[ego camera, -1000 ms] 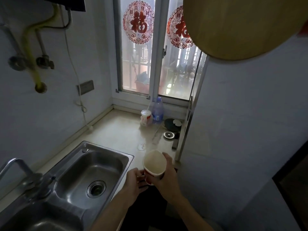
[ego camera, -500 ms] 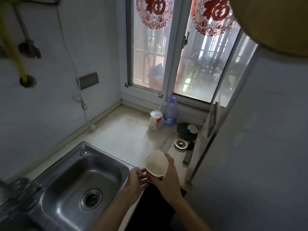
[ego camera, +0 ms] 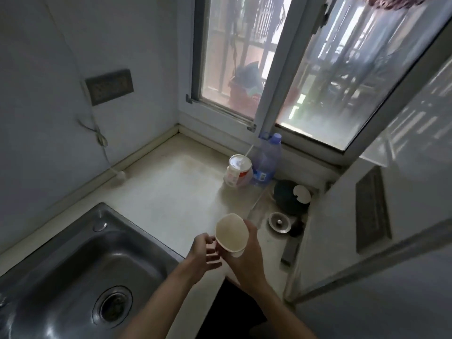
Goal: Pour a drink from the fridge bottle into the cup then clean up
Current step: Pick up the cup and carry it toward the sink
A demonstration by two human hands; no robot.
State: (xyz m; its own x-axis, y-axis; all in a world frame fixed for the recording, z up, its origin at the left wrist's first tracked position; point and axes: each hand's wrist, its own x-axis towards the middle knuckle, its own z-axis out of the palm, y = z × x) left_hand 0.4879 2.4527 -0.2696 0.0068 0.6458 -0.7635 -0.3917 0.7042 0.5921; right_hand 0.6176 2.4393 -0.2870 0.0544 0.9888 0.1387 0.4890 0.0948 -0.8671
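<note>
A pale paper cup (ego camera: 231, 234) is held over the front edge of the counter, tilted a little to the left, its inside looking empty. My right hand (ego camera: 247, 260) wraps around its right side and base. My left hand (ego camera: 204, 253) is at the cup's left side with fingers spread, touching or nearly touching it. A clear plastic bottle with a blue cap (ego camera: 265, 162) stands by the window, behind a white and red cup with a straw (ego camera: 237, 171).
A steel sink (ego camera: 80, 277) fills the lower left, with the beige counter (ego camera: 171, 192) behind it. A dark round lid (ego camera: 289, 198) and a metal drain strainer (ego camera: 278, 222) lie at the right. A white fridge door (ego camera: 367, 216) stands open on the right.
The view has tipped down and moved closer to the counter. The cup and both hands stay together and have shifted slightly toward the counter; my left fingers have opened a little.
</note>
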